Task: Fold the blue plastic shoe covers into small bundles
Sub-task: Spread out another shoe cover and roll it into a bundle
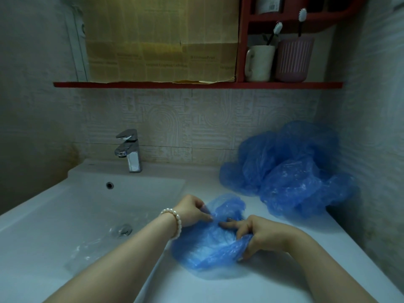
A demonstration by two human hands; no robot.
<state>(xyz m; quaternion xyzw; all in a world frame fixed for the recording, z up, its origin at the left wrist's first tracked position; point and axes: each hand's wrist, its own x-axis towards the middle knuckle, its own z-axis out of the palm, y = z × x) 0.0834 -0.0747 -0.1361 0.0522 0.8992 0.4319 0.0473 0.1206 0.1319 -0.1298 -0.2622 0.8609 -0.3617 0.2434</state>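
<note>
My fingers (206, 215) on the left hand (192, 212) pinch the upper edge of one crinkled blue plastic shoe cover (207, 243), while the right hand (260, 234) curls thumb and lower fingers round its right-hand edge, with two fingers stretched flat across the film.

From largest to smallest, I see the white rectangular ceramic basin (54, 206) at left, with the white countertop (284, 265) running right of it. On that counter, against the back corner, sits a loose heap of blue plastic shoe covers (288, 169), puffed up and unfolded. The cover I hold lies on the counter just beside the basin's edge, near that heap but apart from it, spread and rumpled rather than bundled.

I see no finished bundle anywhere, so I judge the job barely begun: this cover is mid-fold, and the whole heap remains.
</note>
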